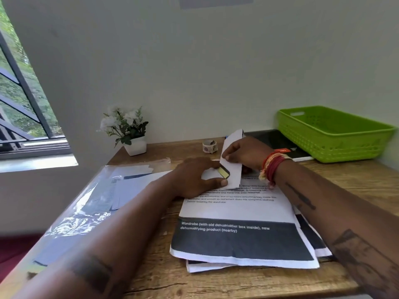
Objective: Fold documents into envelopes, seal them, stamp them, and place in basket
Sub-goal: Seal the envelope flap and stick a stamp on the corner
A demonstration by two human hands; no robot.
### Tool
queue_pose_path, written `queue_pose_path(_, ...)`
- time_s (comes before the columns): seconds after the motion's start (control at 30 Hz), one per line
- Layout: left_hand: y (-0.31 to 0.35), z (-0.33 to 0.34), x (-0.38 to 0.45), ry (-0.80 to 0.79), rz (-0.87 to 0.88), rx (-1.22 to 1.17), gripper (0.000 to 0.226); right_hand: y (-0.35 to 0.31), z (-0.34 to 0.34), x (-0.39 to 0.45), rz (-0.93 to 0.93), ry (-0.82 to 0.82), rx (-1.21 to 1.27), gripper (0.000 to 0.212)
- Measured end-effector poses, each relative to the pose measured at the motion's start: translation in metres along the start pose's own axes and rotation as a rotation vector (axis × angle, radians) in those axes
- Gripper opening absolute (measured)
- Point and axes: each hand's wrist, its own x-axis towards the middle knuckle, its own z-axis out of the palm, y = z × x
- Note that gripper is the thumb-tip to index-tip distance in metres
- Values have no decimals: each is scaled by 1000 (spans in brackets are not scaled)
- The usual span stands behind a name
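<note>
A white envelope (232,160) stands tilted above the stack of printed documents (239,214) in the middle of the wooden desk. My right hand (246,153) grips its upper part from the right. My left hand (194,178) pinches its lower left edge, where a yellow and black strip (224,172) shows at the flap. A green plastic basket (332,134) sits at the back right. A small roll of stickers (209,146) stands behind the envelope.
A clear plastic sleeve with more envelopes (121,188) lies on the desk's left side. A white pot of artificial flowers (129,130) stands at the back left. A black notebook (278,143) lies under the basket's near edge. The wall is close behind.
</note>
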Motion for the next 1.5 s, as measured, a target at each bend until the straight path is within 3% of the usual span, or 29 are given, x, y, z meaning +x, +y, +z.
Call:
queue_pose_path(0.07, 0, -1, -2, 13, -10, -26, 71, 0, 0, 1, 8, 42, 29, 15)
queue_pose_path(0.2, 5, -6, -6, 19, -50, -18, 65, 0, -2, 4, -7, 320, -15, 20)
queue_pose_path(0.4, 12, -9, -12, 29, -63, -56, 59, -2, -12, -1, -61, 615, 160, 20)
queue_pose_path(0.57, 14, -10, -15, 84, -47, -81, 59, 1, 0, 2, -30, 485, 132, 21)
queue_pose_path(0.73, 13, -9, -16, 110, -39, -85, 59, 0, -2, 0, -23, 491, 77, 17)
queue_pose_path(0.93, 11, -6, -14, 150, -19, -67, 58, 0, 8, -2, -6, 358, 185, 29)
queue_pose_path(1.1, 7, -1, -10, 189, -25, -67, 61, -3, 12, -4, -74, 348, 31, 30)
queue_pose_path(1.3, 5, -2, -8, 194, -43, -68, 61, -8, 23, -5, -10, 295, 188, 30)
queue_pose_path(1.37, 4, -1, -8, 211, -45, -62, 62, -11, 24, -10, 21, 235, 295, 25)
queue_pose_path(1.5, 1, 1, -7, 272, -37, -62, 63, -14, 20, -15, 15, 77, 223, 17)
